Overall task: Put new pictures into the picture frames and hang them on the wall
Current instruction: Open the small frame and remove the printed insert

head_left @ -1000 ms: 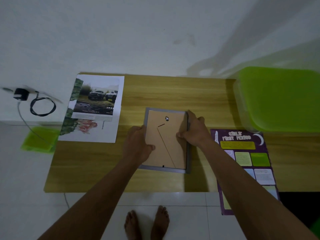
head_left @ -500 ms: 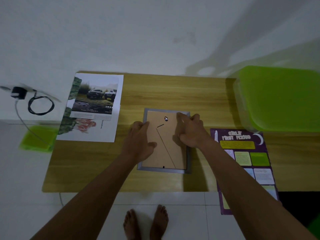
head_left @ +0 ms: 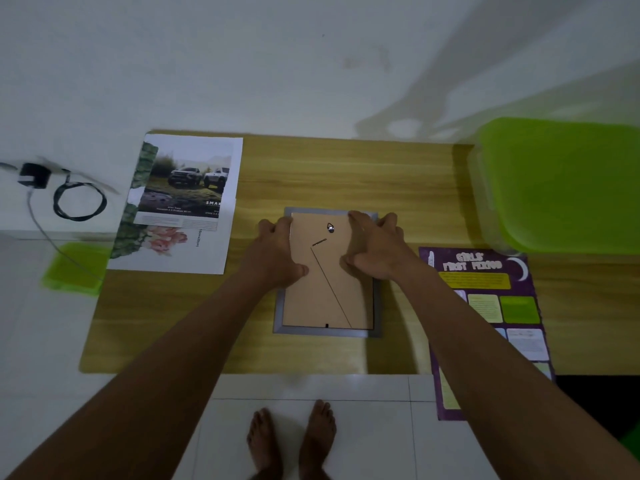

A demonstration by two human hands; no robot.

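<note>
Wooden table bears the face-down picture frame; left hand, gripping its edge, and right hand, pressing flat-fingered, have slid toward the top (probably freeing the backing).

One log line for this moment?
frame: face down on table | left hand: holds frame edge | right hand: on backing | prints: left of frame

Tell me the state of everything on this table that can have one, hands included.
picture frame, face down, flat on the table, backing board in place.
left hand, resting on the frame's left edge, thumb on the backing.
right hand, fingers pressing the backing's top right corner.
car print, face up, overlapping a flower print.
purple poster, face up, overhanging the table's front edge.
green box, lid on.
</note>
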